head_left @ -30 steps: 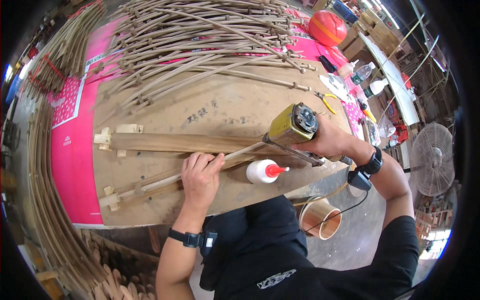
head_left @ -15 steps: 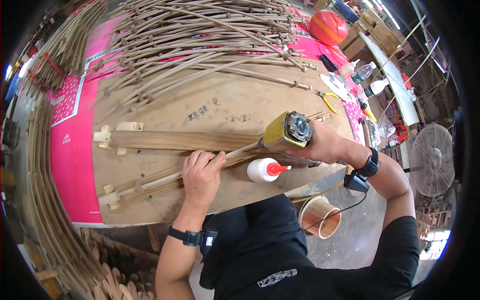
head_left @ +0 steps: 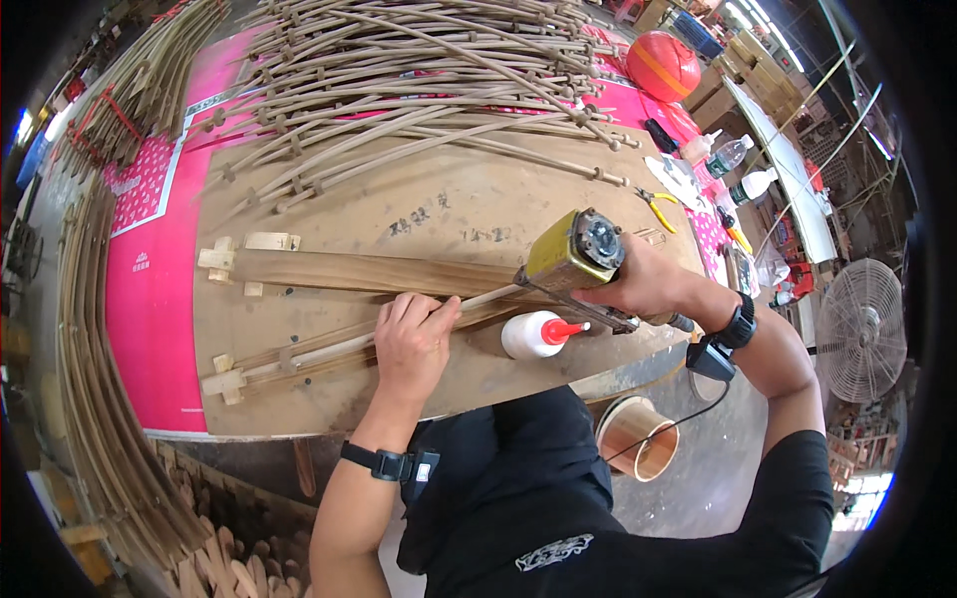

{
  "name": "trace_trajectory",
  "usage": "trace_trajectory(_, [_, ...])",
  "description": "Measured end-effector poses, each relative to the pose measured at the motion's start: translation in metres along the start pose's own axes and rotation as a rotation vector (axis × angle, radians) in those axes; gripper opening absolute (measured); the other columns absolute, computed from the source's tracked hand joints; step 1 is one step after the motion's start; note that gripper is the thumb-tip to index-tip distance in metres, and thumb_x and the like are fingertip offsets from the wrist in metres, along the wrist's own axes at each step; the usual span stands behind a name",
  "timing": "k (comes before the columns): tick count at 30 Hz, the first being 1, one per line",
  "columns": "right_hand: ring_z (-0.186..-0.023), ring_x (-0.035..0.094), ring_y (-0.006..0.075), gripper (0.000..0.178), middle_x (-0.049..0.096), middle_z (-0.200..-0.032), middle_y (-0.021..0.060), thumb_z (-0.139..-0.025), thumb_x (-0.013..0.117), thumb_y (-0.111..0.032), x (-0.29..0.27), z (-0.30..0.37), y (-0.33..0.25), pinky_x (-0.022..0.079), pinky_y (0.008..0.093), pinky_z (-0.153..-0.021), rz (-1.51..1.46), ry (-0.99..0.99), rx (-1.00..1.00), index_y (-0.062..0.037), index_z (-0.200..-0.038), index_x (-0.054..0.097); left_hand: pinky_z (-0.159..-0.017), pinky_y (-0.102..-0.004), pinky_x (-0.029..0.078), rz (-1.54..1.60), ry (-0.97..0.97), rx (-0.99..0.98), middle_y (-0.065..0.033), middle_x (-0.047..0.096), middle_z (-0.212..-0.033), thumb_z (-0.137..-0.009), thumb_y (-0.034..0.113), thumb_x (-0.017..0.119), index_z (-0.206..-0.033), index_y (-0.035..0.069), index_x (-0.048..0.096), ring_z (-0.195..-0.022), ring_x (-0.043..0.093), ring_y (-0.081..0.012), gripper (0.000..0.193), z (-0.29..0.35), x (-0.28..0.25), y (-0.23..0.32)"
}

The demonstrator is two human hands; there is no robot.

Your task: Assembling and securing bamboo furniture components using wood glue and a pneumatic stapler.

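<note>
My right hand (head_left: 653, 284) is wrapped round the handle of a yellow nail gun (head_left: 558, 247) with a dark round end cap. The gun's nose meets the right end of a thin, pale wooden rod (head_left: 324, 351). Closed over that rod, my left hand (head_left: 414, 344) keeps it low on the table in front of me. The rod has a small knob near its left end, which reaches a wooden block jig (head_left: 223, 381). Just below the gun, a white squeeze bottle with a red nozzle (head_left: 528, 336) lies on its side. Behind the rod runs a flat wooden strip (head_left: 369, 269).
Many thin knobbed rods (head_left: 419, 80) are piled across the far side of the table (head_left: 329, 214). Yellow-handled pliers (head_left: 658, 207), several bottles (head_left: 730, 156) and a red ball (head_left: 663, 66) sit at the right. A fan (head_left: 862, 329) stands further right; a round wooden tub (head_left: 639, 439) is below the table edge.
The nail gun has tilted slightly, so more of its lower arm shows beneath the body. My left hand stays on the rod. The whole view has shifted a little.
</note>
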State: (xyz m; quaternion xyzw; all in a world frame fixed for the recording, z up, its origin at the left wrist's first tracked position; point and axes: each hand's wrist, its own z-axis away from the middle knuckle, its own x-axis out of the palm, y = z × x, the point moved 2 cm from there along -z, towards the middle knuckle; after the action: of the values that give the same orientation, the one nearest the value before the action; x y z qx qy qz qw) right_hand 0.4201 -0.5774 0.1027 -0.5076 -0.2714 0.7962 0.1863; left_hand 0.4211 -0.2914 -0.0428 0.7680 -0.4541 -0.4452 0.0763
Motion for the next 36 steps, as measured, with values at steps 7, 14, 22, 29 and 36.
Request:
trace_trajectory(7, [-0.087,0.073,0.0319,0.039,0.077,-0.1,0.0186,-0.087,0.083,-0.026,0.006,-0.006,-0.004,0.057,0.0411,-0.085,0.074,-0.065,-0.003,-0.0033,-0.118,0.074,-0.075,-0.0394,0.048,0.001,0.002,0.002,-0.0008,0.063,-0.082,-0.078,0.011,0.083,-0.099,0.014,0.081,-0.085,0.061,-0.0228,0.021,-0.002,0.001,0.001])
trace_trajectory(14, [-0.086,0.073,0.0323,0.039,0.077,-0.099,0.0185,-0.088,0.083,-0.029,0.011,-0.002,-0.005,0.057,0.0416,-0.085,0.044,-0.015,-0.026,-0.0036,-0.117,0.074,-0.075,-0.0393,0.048,-0.01,0.004,0.007,-0.0009,0.064,-0.083,-0.078,0.011,0.083,-0.098,0.013,0.081,-0.085,0.062,-0.0232,0.02,-0.001,-0.001,0.002])
trace_trajectory(22, [-0.083,0.071,0.0224,0.045,0.076,-0.092,0.014,-0.087,0.085,-0.032,-0.008,0.027,0.028,0.056,0.0393,-0.081,-0.062,0.272,-0.073,-0.0045,-0.12,0.074,-0.079,-0.0402,0.048,-0.004,-0.014,0.008,-0.001,0.064,-0.085,-0.081,0.012,0.081,-0.099,0.013,0.08,-0.089,0.062,-0.0229,0.018,0.001,0.0,0.002])
trace_trajectory(29, [-0.074,0.07,0.0213,0.041,0.072,-0.082,0.0109,-0.082,0.071,-0.019,-0.07,0.094,0.116,0.055,0.0378,-0.07,0.202,0.483,0.332,0.0011,-0.118,0.068,-0.093,-0.0434,0.051,-0.079,0.0,0.079,-0.0075,0.071,-0.111,-0.083,0.013,0.081,-0.12,0.011,0.075,-0.105,0.065,-0.0302,0.038,-0.002,-0.006,0.009])
trace_trajectory(36, [-0.112,0.067,0.046,0.048,0.07,-0.113,0.032,-0.085,0.061,-0.011,-0.06,0.117,0.261,0.053,0.0516,-0.099,0.397,0.596,0.596,0.0023,-0.131,0.055,-0.087,-0.04,0.056,0.185,0.761,0.456,-0.0167,0.068,-0.115,-0.103,0.035,0.065,-0.113,0.004,0.062,-0.105,0.066,-0.031,0.032,0.018,-0.154,0.072])
